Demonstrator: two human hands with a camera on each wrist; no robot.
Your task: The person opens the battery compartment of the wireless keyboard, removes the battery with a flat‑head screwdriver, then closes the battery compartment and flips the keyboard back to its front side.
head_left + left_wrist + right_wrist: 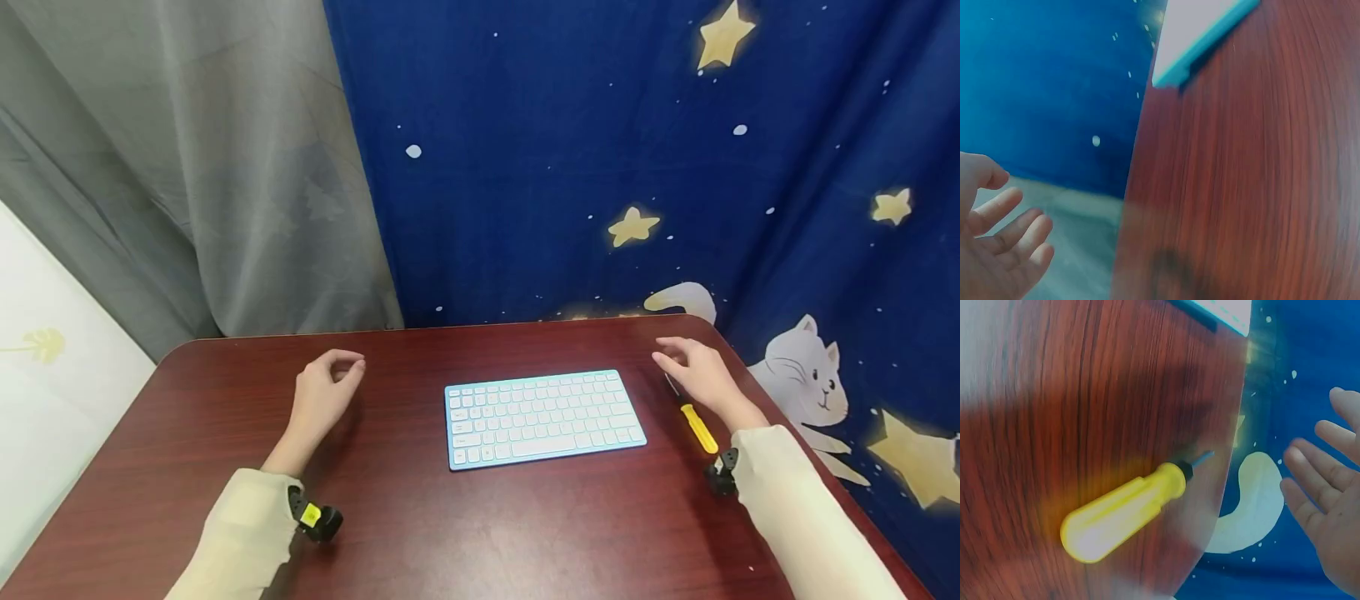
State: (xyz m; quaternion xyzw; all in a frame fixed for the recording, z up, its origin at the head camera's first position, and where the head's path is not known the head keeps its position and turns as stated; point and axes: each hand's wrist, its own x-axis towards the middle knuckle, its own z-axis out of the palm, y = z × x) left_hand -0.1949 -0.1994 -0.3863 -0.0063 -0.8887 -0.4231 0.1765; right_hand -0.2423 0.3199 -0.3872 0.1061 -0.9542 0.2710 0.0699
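Observation:
A white keyboard with a light blue edge (546, 418) lies on the dark red table; its corner shows in the left wrist view (1200, 37) and the right (1225, 314). Left of it, my left hand (324, 398) hovers with loosely bent fingers, empty; the left wrist view shows the same hand (1007, 244). My right hand (708, 379) is held above the table by a yellow-handled screwdriver (698, 428), not gripping it. In the right wrist view the screwdriver (1124, 511) lies apart from the relaxed fingers of the hand (1335, 500).
The table (390, 525) has rounded far corners. Behind it hang a grey curtain (247, 167) and a blue curtain with stars and a cat (525, 167). A white surface (45, 400) stands at the left. Each wrist wears a small black camera.

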